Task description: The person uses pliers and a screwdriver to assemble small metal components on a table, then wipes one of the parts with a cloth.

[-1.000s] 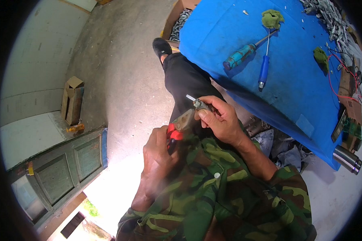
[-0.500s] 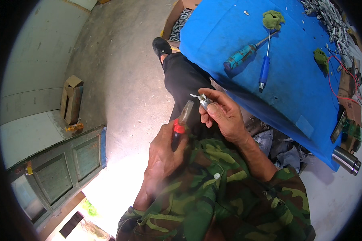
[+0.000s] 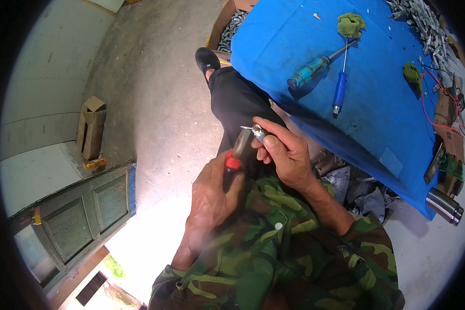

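My left hand [image 3: 210, 194] is closed round the red and dark handle of a flat-bladed screwdriver [image 3: 241, 143]. Its wide blade points away from me. Between the thumb and fingers of my right hand [image 3: 290, 156] is a small silvery metal cylinder [image 3: 258, 132], tilted, its open end facing up. A thin pale pin sticks out leftward from that end. The blade's tip lies right beside the cylinder, just under the pin; whether they touch I cannot tell. Both hands are above my lap.
On the blue-covered table [image 3: 274, 46] lie a teal-handled screwdriver [image 3: 309, 73], a blue-handled screwdriver [image 3: 340, 93] and green cloths [image 3: 351, 25]. Metal parts [image 3: 423, 31] are heaped at the far right; a box of them [image 3: 233, 31] stands beyond my foot. A steel flask [image 3: 444, 206] is at right.
The screwdriver's blade has come up and right, closer to the cylinder. My right hand has shifted slightly left and down, turning the cylinder a little.
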`<state>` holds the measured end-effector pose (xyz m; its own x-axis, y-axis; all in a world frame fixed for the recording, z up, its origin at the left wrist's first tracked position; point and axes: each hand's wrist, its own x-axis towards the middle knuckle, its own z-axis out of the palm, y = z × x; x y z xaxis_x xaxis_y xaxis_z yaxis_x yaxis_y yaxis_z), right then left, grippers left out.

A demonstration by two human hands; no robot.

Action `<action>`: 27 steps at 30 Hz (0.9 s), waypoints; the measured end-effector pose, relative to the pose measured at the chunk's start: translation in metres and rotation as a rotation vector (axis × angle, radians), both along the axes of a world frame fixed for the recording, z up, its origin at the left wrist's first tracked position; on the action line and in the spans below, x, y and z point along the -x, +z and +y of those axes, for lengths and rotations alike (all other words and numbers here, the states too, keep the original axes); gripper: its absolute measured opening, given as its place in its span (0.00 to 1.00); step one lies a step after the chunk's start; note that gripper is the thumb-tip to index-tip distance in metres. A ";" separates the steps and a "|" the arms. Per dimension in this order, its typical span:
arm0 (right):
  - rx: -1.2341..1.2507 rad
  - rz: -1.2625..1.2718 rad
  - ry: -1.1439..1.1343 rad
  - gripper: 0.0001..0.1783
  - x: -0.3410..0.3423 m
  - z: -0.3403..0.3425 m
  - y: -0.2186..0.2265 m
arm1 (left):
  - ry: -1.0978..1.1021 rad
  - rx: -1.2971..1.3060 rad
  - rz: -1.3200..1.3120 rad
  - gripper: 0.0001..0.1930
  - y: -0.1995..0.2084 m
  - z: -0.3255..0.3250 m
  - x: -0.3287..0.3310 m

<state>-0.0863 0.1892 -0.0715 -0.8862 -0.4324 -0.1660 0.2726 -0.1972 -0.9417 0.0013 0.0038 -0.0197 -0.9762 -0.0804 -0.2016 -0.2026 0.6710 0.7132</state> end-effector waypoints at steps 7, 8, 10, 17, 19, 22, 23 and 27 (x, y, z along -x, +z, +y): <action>-0.101 0.210 -0.061 0.20 0.000 -0.004 -0.003 | 0.001 -0.022 0.018 0.25 -0.002 0.001 0.000; -0.120 0.277 -0.062 0.20 0.000 -0.004 -0.003 | 0.005 -0.030 0.019 0.25 -0.002 0.001 0.000; -0.149 0.316 -0.083 0.19 0.000 -0.005 -0.003 | 0.016 -0.050 0.011 0.25 -0.002 0.001 -0.001; -0.136 0.237 -0.125 0.19 -0.003 -0.007 -0.007 | 0.015 -0.100 -0.049 0.25 0.001 0.004 -0.001; -0.089 0.142 -0.135 0.19 -0.005 -0.007 -0.006 | 0.011 -0.103 -0.059 0.25 0.002 0.004 0.000; -0.058 0.084 -0.125 0.20 -0.004 -0.006 -0.006 | 0.009 -0.084 -0.053 0.24 0.001 0.006 0.001; -0.055 0.079 -0.117 0.20 -0.003 -0.005 -0.006 | 0.004 -0.074 -0.045 0.25 -0.001 0.006 0.000; -0.012 0.069 -0.100 0.21 -0.002 -0.005 -0.006 | -0.011 -0.051 -0.028 0.25 -0.004 0.007 -0.001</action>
